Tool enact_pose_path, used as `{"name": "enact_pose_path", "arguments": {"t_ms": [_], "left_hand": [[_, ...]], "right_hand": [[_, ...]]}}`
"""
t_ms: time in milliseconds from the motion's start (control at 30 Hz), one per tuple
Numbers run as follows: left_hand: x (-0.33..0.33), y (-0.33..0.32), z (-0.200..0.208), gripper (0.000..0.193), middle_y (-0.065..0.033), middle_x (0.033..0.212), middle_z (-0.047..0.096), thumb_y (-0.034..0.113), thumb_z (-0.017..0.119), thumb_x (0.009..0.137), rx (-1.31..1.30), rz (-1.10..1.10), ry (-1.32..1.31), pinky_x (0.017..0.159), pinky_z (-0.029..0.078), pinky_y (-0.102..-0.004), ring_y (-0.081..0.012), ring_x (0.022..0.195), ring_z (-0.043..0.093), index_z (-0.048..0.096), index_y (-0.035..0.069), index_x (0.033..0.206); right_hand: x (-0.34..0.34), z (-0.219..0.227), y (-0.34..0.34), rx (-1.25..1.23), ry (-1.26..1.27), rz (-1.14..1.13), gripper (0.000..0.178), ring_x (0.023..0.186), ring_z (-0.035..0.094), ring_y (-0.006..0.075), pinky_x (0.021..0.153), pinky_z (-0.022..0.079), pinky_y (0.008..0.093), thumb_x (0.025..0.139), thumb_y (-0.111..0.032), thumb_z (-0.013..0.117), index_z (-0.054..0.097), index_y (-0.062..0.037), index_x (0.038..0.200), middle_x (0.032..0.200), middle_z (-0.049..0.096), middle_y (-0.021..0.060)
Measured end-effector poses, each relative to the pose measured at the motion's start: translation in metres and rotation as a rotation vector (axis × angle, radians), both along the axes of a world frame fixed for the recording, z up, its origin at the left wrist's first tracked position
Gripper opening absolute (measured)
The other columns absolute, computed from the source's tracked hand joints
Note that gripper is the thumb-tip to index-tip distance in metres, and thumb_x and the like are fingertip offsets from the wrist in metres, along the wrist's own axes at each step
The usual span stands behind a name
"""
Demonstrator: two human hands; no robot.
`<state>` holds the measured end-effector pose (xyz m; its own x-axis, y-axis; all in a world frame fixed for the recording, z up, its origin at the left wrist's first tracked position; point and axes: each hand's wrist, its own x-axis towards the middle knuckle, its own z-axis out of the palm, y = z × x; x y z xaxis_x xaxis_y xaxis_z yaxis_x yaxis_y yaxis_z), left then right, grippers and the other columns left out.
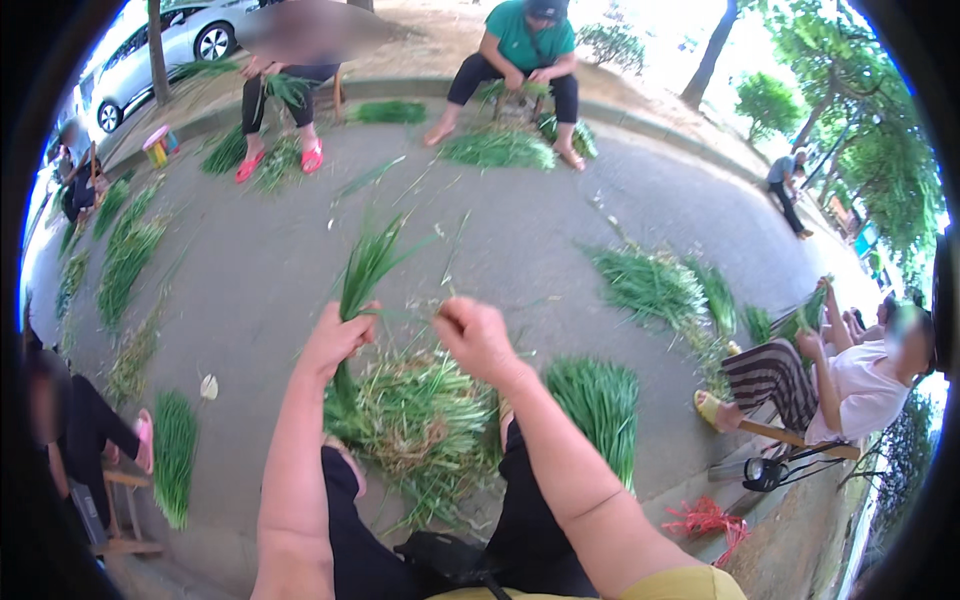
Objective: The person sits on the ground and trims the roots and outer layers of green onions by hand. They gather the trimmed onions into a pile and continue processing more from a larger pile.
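Note:
My left hand (336, 340) is closed around a bunch of long green chives (370, 262). The leaf tips point away from me, and the lower ends hang below my fist. To its right, my right hand (480, 338) is closed with the fingertips pinched together; whatever they hold is too small to make out. Between my feet lies a loose heap of chives and pale, brownish trimmings (430, 412). A neat stack of green chives (594, 412) lies beside my right forearm.
Chive piles lie at the right (650, 285), far middle (500, 150) and left (175, 455). Several people sit around the pavement (270, 270), some handling chives. Red ties (710, 522) lie at the lower right. A curb (640, 122) and parked car (165, 50) are beyond.

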<state>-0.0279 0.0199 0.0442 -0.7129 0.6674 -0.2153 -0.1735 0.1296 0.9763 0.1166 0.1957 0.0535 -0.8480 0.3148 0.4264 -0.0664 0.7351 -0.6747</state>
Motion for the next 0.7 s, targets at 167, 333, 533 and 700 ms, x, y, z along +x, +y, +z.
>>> {"name": "enact_pose_path", "arguments": {"t_ms": [167, 333, 533, 700], "left_hand": [[-0.024, -0.026, 0.010, 0.042, 0.0062, 0.049, 0.037, 0.043, 0.066, 0.085, 0.099, 0.188, -0.047, 0.039, 0.022, -0.0205, -0.0025, 0.040, 0.030, 0.051, 0.009, 0.064], [-0.031, -0.038, 0.007, 0.048, 0.0063, 0.046, 0.031, 0.051, 0.060, 0.086, 0.309, 0.201, -0.157, 0.041, 0.024, -0.0246, -0.0054, 0.037, 0.024, 0.046, 0.011, 0.063], [-0.037, -0.044, -0.009, 0.044, 0.0053, 0.048, 0.026, 0.048, 0.054, 0.090, 0.686, 0.162, -0.411, 0.043, 0.023, -0.0257, -0.0072, 0.039, 0.020, 0.044, 0.015, 0.064], [-0.042, -0.055, -0.023, 0.043, 0.0061, 0.048, 0.025, 0.049, 0.054, 0.090, 0.828, 0.263, -0.534, 0.046, 0.024, -0.0250, -0.0074, 0.040, 0.021, 0.047, 0.016, 0.065]], "right_hand": [[0.001, 0.001, 0.002, -0.068, -0.120, 0.036, 0.024, 0.070, 0.061, 0.0369, 0.063, 0.047, 0.0436, 0.086, -0.025, 0.057, 0.061, -0.0017, 0.087, 0.073, 0.061, 0.0176], [-0.011, -0.023, 0.015, -0.102, -0.604, -0.087, 0.044, 0.088, 0.061, 0.0397, 0.076, 0.047, 0.0462, 0.092, -0.043, 0.046, 0.062, -0.0041, 0.105, 0.096, 0.063, 0.0217], [-0.006, -0.048, -0.036, -0.124, -0.566, 0.354, 0.084, 0.121, 0.048, 0.0365, 0.099, 0.039, 0.0423, 0.084, -0.063, 0.050, 0.034, -0.0004, 0.138, 0.133, 0.046, 0.0251], [-0.002, -0.050, -0.069, -0.387, -0.695, 0.566, 0.039, 0.075, 0.058, 0.0183, 0.066, 0.047, 0.0341, 0.090, -0.037, 0.059, 0.049, -0.0018, 0.105, 0.085, 0.059, 0.0104]]}}
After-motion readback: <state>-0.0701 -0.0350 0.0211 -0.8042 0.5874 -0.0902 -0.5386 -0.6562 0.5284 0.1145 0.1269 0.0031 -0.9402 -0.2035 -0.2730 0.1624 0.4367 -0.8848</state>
